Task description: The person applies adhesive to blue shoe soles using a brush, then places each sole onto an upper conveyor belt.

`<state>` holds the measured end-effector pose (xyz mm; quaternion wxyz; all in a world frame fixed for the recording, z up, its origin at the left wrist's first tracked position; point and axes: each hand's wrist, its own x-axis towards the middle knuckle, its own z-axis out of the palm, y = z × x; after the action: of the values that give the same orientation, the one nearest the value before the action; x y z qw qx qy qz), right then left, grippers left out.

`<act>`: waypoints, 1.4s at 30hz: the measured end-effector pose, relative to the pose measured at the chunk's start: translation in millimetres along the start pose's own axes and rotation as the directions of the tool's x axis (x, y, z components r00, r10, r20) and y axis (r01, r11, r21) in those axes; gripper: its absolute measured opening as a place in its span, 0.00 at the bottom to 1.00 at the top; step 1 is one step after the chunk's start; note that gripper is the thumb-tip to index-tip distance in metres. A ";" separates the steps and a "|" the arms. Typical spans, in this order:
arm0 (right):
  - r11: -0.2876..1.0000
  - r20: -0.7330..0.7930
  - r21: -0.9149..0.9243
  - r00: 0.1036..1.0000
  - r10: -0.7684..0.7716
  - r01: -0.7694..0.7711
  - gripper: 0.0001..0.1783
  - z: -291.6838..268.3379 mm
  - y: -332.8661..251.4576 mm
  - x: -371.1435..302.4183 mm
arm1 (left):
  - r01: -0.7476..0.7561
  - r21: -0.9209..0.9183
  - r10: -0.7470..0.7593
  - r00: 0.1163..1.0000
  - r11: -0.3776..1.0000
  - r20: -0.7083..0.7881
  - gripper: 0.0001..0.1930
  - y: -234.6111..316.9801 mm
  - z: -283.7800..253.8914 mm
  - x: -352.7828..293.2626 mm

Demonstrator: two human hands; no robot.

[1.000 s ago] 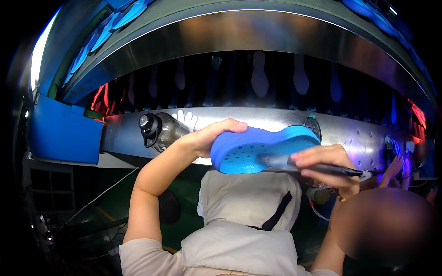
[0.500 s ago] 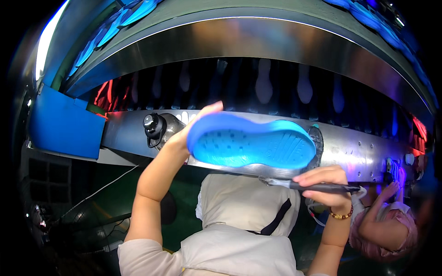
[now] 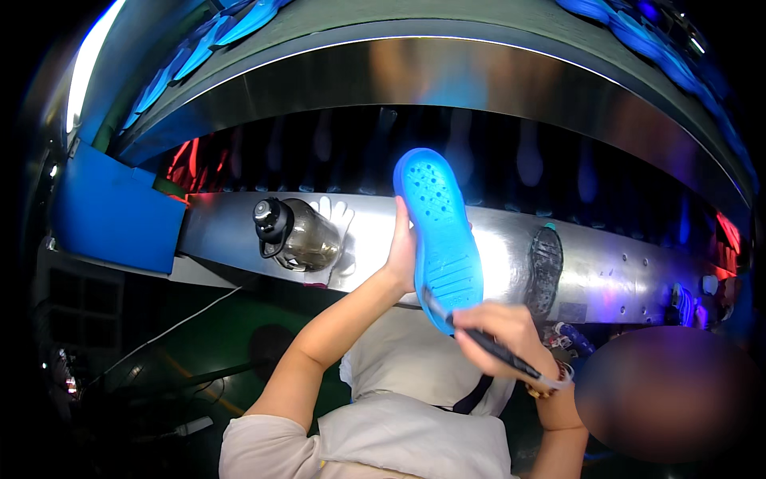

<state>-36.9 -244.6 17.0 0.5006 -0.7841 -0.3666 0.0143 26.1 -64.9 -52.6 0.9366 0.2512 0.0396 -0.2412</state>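
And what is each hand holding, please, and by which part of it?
The left hand holds a blue shoe sole around its middle, thumb along its left edge; the right hand holds a brush by its black handle.

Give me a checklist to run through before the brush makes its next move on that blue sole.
1. Left hand holding the blue sole: ok, gripped around its edge.
2. Sole's hollow, dotted inner face turned to the camera: ok.
3. Right hand holding the brush: ok, by its black handle.
4. Bristles touching the sole: cannot tell; they overlap its near end in view.
5. Dark bottle clear of both hands: ok, left of them on the metal bench.
6. Even coating on the sole: cannot tell.
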 end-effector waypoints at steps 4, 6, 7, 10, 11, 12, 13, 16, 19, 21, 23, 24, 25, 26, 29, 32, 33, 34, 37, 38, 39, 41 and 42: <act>0.958 0.073 0.265 0.993 0.091 -0.107 0.10 -25.8 -5.8 5.1 | -0.030 -0.054 0.031 0.999 0.998 0.031 0.46 9.6 10.4 -14.0; 0.945 -0.157 0.247 0.953 0.257 -0.214 0.11 -22.1 3.4 12.2 | -0.034 -0.056 0.036 0.999 0.998 0.027 0.47 7.9 26.0 -15.4; 0.913 -0.095 0.328 0.953 0.287 -0.242 0.12 -15.4 5.1 14.9 | -0.038 -0.056 0.040 0.999 0.998 0.025 0.47 7.7 34.1 -14.9; 0.978 0.028 0.204 0.998 -0.051 0.044 0.11 -8.7 -12.8 6.6 | -0.078 -0.046 0.082 0.993 0.996 0.090 0.46 17.1 36.3 -18.0; 0.957 0.145 0.287 0.987 -0.073 0.028 0.11 -13.0 -16.3 4.4 | -0.106 -0.043 0.111 0.983 0.993 0.149 0.46 21.7 34.1 -19.4; 0.940 0.137 0.342 0.989 -0.045 -0.005 0.12 -16.1 -13.6 0.3 | -0.132 -0.024 0.133 0.985 0.991 0.110 0.46 25.1 37.7 -23.1; 0.917 0.132 0.396 0.991 -0.017 -0.037 0.12 -20.1 -9.2 -4.3 | -0.132 -0.024 0.134 0.985 0.991 0.107 0.46 29.1 39.7 -25.1; 0.904 -0.105 0.378 0.961 0.257 -0.201 0.13 -21.5 0.9 -8.3 | -0.170 0.028 0.168 0.983 0.985 0.075 0.47 34.1 48.0 -24.1; 0.963 0.126 0.262 0.992 0.030 -0.063 0.12 -16.1 -12.0 -4.3 | -0.186 0.076 0.175 0.976 0.980 0.126 0.47 38.7 45.4 -24.4; 0.920 0.200 0.390 0.979 -0.047 -0.035 0.11 -25.5 -6.9 -1.6 | -0.212 0.074 0.202 0.972 0.974 0.123 0.47 45.5 45.6 -28.8; 0.772 0.033 0.632 0.998 0.059 -0.067 0.10 -28.3 14.5 -13.4 | -0.229 0.065 0.220 0.967 0.971 0.127 0.46 47.1 56.3 -31.2; 0.719 -0.044 0.692 0.990 0.136 -0.068 0.10 -22.5 16.8 -11.4 | -0.218 0.024 0.214 0.969 0.976 0.124 0.45 50.6 66.6 -31.7; 0.661 -0.112 0.748 0.970 0.217 -0.061 0.10 -16.3 16.9 -9.7 | -0.208 -0.018 0.209 0.970 0.978 0.123 0.44 52.3 72.3 -31.7; 0.657 -0.138 0.753 0.973 0.185 -0.018 0.10 -12.2 14.8 -8.4 | -0.177 -0.170 0.189 0.980 0.969 0.058 0.44 51.7 72.1 -30.8; 0.526 -0.253 0.846 0.935 0.249 0.088 0.10 -0.9 -0.6 -0.7 | -0.243 -0.206 0.260 0.964 0.948 0.060 0.39 25.1 82.9 -45.6; 0.704 -0.363 0.697 0.914 0.181 0.137 0.11 10.2 -3.4 -2.7 | -0.394 -0.005 0.394 0.919 0.919 0.004 0.32 12.4 81.7 -52.9; 0.808 -0.354 0.585 0.918 0.177 0.069 0.10 11.0 -15.1 -4.2 | -0.402 0.039 0.403 0.915 0.915 -0.009 0.29 12.9 83.4 -54.4; 0.881 -0.297 0.468 0.951 0.089 0.064 0.10 6.1 -24.2 -2.5 | -0.410 -0.028 0.411 0.905 0.912 0.113 0.28 16.1 78.5 -53.3; 0.941 -0.225 0.327 0.974 -0.010 0.085 0.11 1.4 -30.9 1.5 | -0.424 -0.012 0.424 0.903 0.906 0.071 0.27 16.2 68.6 -53.9; 0.951 -0.286 0.295 0.958 -0.007 0.095 0.12 2.9 -23.8 2.8 | -0.424 -0.011 0.423 0.903 0.906 0.069 0.27 15.9 66.0 -51.8; 0.961 -0.349 0.257 0.937 -0.006 0.102 0.13 2.4 -22.7 6.4 | -0.387 -0.180 0.414 0.898 0.904 0.150 0.25 16.2 64.6 -46.1; 0.983 -0.256 0.137 0.963 -0.082 0.120 0.12 4.8 -34.3 8.7 | -0.325 -0.343 0.415 0.880 0.881 0.231 0.26 18.4 64.2 -41.9; 0.973 -0.207 0.159 0.969 -0.134 0.169 0.12 4.3 -39.5 9.2 | -0.244 -0.381 0.362 0.890 0.892 0.278 0.26 18.8 67.8 -40.9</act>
<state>-54.0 -226.8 49.5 0.6008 -0.7041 -0.3721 -0.0686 -4.3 -66.2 22.9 0.9841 0.0450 -0.1234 -0.1195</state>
